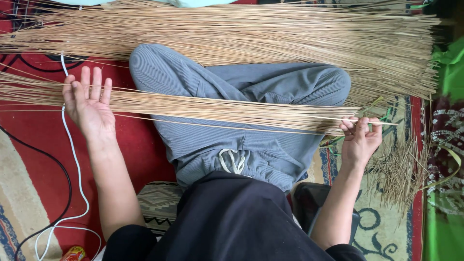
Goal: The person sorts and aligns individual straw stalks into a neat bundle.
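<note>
Head view: thin sticks stretched across the lap

A bundle of thin tan sticks [208, 108] is laid across the crossed legs in grey trousers [251, 140], from the left edge to the centre right of the frame. The left hand [89, 104] is spread flat, fingers apart, against the bundle at centre left. The right hand [360, 137] is pinched on the bundle's end. A larger heap of sticks [270, 36] lies along the top.

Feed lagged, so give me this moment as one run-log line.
left hand: open, flat on stick bundle | right hand: fingers pinch bundle's end | bundle: across grey-trousered lap | larger stick pile: beyond knees
</note>
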